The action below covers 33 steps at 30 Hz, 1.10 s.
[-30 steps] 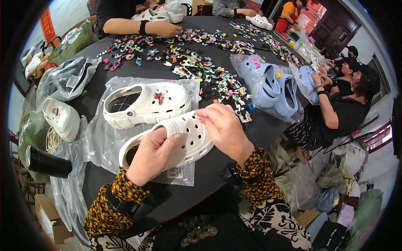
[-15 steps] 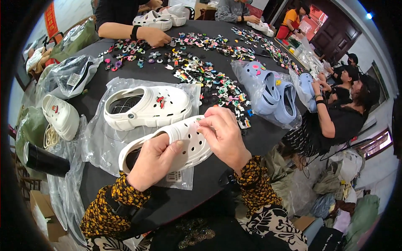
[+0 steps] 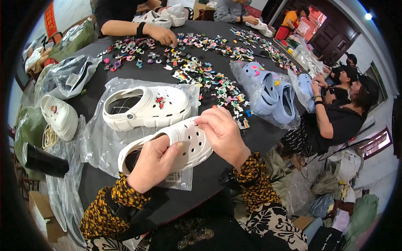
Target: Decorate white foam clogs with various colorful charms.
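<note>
my right hand [image 3: 224, 136] has slid from the middle of the white clog [image 3: 184, 144] to its toe edge, fingertips now pinching there.

Low in the frame: left hand [image 3: 153, 165] gripping a white perforated foam clog [image 3: 184, 140], right hand [image 3: 224, 134] pinching its upper edge. Just above, a second white clog [image 3: 146, 108] on a clear plastic bag [image 3: 98, 138]. Scattered colourful charms [image 3: 209, 79] across the black round table [image 3: 167, 77] beyond.

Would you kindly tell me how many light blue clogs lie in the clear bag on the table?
2: one light blue clog nearer the charms, the other blue clog beside it toward the table edge. More could be hidden beneath.
</note>
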Tool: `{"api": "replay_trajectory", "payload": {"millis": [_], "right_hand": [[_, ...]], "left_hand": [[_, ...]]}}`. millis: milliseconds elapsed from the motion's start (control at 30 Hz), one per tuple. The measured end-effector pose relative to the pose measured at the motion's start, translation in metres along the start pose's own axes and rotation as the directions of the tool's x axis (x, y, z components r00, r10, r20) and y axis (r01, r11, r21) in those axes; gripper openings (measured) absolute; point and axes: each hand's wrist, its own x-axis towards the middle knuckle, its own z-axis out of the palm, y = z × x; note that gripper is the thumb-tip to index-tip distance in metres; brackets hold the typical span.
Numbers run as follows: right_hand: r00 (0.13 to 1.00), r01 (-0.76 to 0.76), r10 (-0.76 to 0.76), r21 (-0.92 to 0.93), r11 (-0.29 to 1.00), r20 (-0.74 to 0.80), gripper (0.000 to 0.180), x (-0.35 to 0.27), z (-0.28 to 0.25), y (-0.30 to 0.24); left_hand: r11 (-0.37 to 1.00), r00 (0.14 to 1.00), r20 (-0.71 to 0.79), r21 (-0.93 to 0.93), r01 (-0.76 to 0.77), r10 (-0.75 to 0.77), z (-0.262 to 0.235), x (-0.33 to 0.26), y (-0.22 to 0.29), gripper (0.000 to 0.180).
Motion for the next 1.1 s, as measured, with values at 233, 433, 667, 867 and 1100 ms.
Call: {"api": "replay_trajectory", "payload": {"millis": [233,433,667,867,1100], "right_hand": [[1.000,0.029,-0.029,-0.011,1.000,-0.003,0.015,-0.003,0.006,-0.006],[0.997,0.050,-0.049,-0.029,0.998,0.053,0.027,-0.010,-0.004,-0.008],[0.986,0.043,-0.041,-0.011,0.999,0.163,0.036,-0.014,-0.016,-0.007],[0.968,0.081,-0.081,0.009,0.997,0.237,0.047,-0.015,-0.018,-0.010],[0.953,0.099,-0.084,-0.037,0.994,0.290,0.051,-0.018,-0.026,-0.011]], "left_hand": [[0.999,0.999,-0.014,-0.013,-0.047,0.047,0.000,-0.003,0.003,0.022],[0.999,0.998,0.035,-0.020,0.045,-0.044,-0.001,-0.003,0.003,0.023],[0.999,0.999,0.035,-0.041,0.008,-0.007,0.002,-0.002,0.007,0.023],[1.000,1.000,0.022,0.000,-0.003,0.003,-0.001,-0.010,0.005,0.021],[0.997,0.997,0.006,-0.003,-0.082,0.082,0.007,-0.008,-0.003,0.028]]}}
